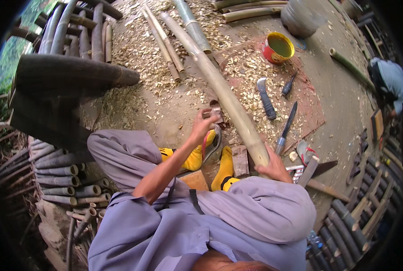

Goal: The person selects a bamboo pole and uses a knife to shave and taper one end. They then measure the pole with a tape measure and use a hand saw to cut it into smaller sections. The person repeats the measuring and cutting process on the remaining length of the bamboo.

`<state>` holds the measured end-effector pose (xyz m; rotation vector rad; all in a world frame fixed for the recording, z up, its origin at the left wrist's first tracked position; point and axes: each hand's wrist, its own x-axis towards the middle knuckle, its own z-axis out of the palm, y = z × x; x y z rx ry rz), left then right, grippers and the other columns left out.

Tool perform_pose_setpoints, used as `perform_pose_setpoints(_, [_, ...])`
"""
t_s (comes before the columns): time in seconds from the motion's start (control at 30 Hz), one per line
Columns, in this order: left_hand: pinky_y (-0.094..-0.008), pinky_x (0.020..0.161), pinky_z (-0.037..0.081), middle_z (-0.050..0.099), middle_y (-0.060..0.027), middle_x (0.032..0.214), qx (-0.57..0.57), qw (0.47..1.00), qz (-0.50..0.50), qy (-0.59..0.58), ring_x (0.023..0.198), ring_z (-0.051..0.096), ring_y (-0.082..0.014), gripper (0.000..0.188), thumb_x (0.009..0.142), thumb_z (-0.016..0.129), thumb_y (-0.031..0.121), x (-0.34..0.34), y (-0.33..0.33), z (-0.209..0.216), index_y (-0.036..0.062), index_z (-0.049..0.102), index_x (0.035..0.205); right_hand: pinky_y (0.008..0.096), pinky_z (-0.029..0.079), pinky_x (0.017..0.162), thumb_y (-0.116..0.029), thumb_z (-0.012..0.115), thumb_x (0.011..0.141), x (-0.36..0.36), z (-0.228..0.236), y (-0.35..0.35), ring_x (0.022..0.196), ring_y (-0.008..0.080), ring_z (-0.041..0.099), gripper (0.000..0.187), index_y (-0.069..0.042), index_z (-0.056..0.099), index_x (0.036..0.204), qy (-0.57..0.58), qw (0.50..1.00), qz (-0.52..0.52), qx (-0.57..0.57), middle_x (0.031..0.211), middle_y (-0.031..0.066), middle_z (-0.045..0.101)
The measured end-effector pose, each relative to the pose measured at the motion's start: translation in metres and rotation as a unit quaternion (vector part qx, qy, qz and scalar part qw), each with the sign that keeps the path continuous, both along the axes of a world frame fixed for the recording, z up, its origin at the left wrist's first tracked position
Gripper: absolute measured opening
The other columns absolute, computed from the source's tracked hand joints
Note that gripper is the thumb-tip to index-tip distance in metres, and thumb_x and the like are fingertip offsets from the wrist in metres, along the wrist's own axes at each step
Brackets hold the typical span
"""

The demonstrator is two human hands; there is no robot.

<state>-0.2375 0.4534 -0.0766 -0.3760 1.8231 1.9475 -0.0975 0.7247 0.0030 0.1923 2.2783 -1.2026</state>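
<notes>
The right hand [276, 167] bends its fingers around the near end of the forward-slanting bamboo pole [224, 92]; the left hand [204, 123] extends ahead, fingers half-curled, hold unclear. Open ground [341, 135] lies right of the straight knife [286, 128].

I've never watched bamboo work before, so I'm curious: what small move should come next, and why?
Probably bring the bare left hand onto the long, pale, round bamboo pole to steady it: only the bare right hand grips it, at its near end, while the left is off it.
</notes>
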Motion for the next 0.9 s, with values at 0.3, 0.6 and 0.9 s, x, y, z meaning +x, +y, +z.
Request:
perform_pose_setpoints(0.3, [-0.0497, 0.089, 0.046, 0.055, -0.0140, 0.115, 0.334, 0.918, -0.018, -0.212, 0.106, 0.055, -0.0284, 0.067, 0.078, 0.072, 0.032, -0.028, 0.094, -0.013, 0.0039, 0.040, 0.129, 0.0448, 0.041, 0.095, -0.012, 0.074, 0.062, 0.104, 0.070, 0.025, 0.107, 0.0399, 0.054, 0.079, -0.005, 0.042, 0.133, 0.015, 0.964, -0.138, 0.226, 0.116, 0.0224, 0.057])
perform_pose_setpoints(0.6, [-0.0441, 0.092, 0.044, 0.060, -0.0112, 0.108, 0.460, 0.827, -0.029, -0.323, 0.104, 0.056, -0.0250, 0.041, 0.077, 0.071, 0.013, 0.098, 0.118, 0.004, 0.0036, 0.056, 0.114, 0.0460, 0.038, 0.096, -0.006, 0.073, 0.060, 0.138, 0.072, 0.133, 0.108, 0.0402, 0.051, 0.075, -0.006, 0.046, 0.130, 0.105, 0.829, -0.041, 0.548, 0.115, 0.0215, 0.057])
perform_pose_setpoints(0.9, [-0.0522, 0.103, 0.041, 0.052, -0.0114, 0.118, 0.382, 0.870, 0.165, -0.266, 0.110, 0.051, -0.0300, 0.049, 0.073, 0.076, 0.015, 0.007, -0.004, -0.049, 0.0042, 0.048, 0.113, 0.0461, 0.033, 0.103, 0.006, 0.060, 0.065, -0.019, -0.009, 0.074, 0.114, 0.0350, 0.047, 0.062, -0.006, 0.053, 0.125, 0.361, 0.802, -0.094, 0.466, 0.115, 0.0166, 0.052])
